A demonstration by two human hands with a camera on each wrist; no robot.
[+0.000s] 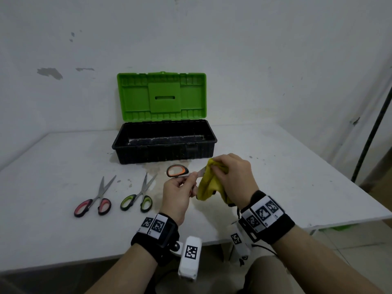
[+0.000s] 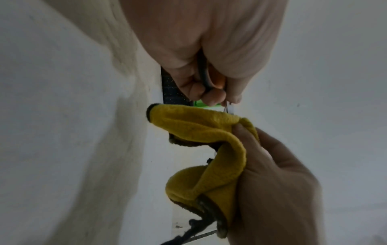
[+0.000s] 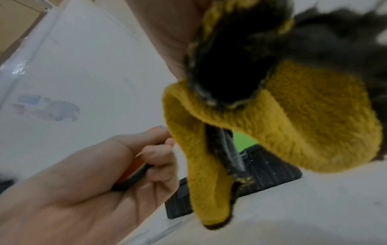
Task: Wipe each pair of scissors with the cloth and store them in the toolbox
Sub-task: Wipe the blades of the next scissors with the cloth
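My left hand (image 1: 180, 192) grips the orange-handled scissors (image 1: 177, 171) by a handle above the table. My right hand (image 1: 231, 177) holds the yellow cloth (image 1: 209, 185) bunched around the blades, so the blades are mostly hidden. In the left wrist view the left hand (image 2: 209, 89) curls on the dark handle and the cloth (image 2: 201, 132) hangs just below it. In the right wrist view the cloth (image 3: 293, 116) wraps a grey blade (image 3: 232, 149). The toolbox (image 1: 164, 143) stands open behind, black base, green lid (image 1: 161, 96) upright.
Two more pairs lie on the white table (image 1: 53, 166) to the left: pink-handled scissors (image 1: 95, 200) and green-handled scissors (image 1: 139, 196). The table's front edge is near my wrists. A dark pole (image 1: 373, 132) leans at the right wall.
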